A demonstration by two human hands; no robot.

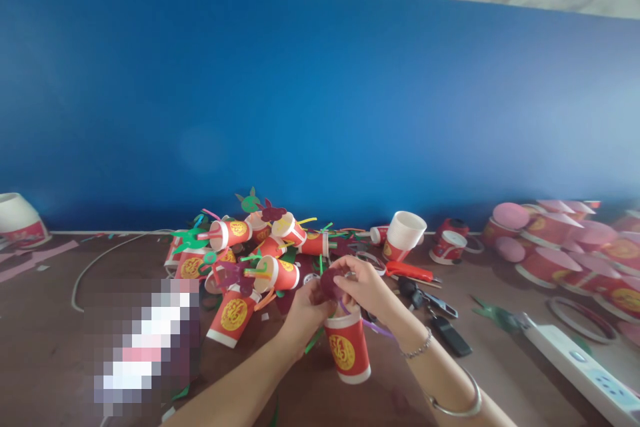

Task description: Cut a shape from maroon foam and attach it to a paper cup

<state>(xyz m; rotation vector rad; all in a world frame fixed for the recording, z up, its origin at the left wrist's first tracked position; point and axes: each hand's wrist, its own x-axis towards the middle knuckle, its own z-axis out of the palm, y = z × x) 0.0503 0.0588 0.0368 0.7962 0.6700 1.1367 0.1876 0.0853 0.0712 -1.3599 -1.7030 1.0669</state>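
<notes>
In front of me stands a red paper cup [349,349] with a gold emblem and a white band at its lower end, tilted slightly. Just above it, a dark red paper piece [329,284] is pinched between the fingers of my left hand [311,303] and my right hand [359,283]. A purple strip [379,328] sticks out at the cup's right side, partly behind my right wrist. My fingers cover much of the cup's top, so how the paper piece meets it cannot be seen.
A pile of decorated red cups [233,317] with coloured paper shapes lies behind to the left. To the right are a white-and-red cup stack [405,233], an orange-red tool [410,271], keys [450,335], a power strip [583,367] and pink-topped cups [555,263]. A blue panel [310,93] rises behind.
</notes>
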